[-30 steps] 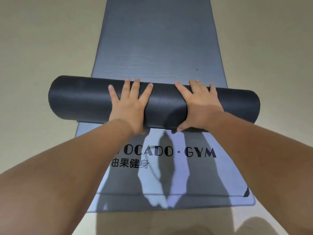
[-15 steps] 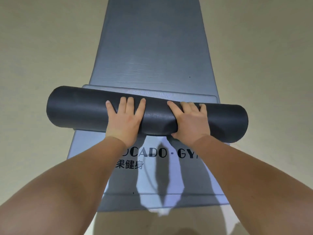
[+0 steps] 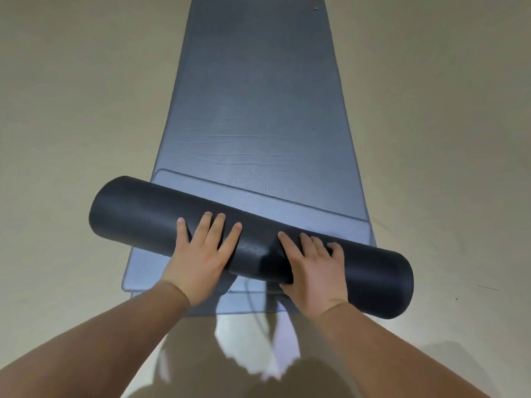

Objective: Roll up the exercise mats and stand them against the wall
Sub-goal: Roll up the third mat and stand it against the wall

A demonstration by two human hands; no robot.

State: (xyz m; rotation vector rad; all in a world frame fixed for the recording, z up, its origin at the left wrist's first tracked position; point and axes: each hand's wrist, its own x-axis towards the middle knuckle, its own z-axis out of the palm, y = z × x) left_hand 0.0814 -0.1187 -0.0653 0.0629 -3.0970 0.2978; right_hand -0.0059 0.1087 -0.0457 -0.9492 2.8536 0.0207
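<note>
1. The roll [image 3: 138, 214] is a fat black mat tube lying on its side on the floor mats. It sits slanted, with its left end farther from the person than its right end.
2. The left hand [image 3: 198, 254] lies flat on top of the roll, a bit left of its middle. Its fingers are straight and a little spread, with the little finger splayed widest, and the thumb can't be seen.
3. The right hand [image 3: 313, 268] is on the roll just right of its middle. Its fingers drape over the top and are mostly close together, with the index a bit apart. The thumb is tucked at the roll's near bottom edge.
4. A lighter mat [image 3: 339, 228] peeks out from under the roll on both the far and near sides.
5. Beyond the roll, a long grey flat mat [image 3: 258, 96] runs away from the person. It overlaps the lighter one, but which is on top is hard to say.
6. The beige floor [image 3: 71, 139] is all around, with shadows on the near side of the roll.
</note>
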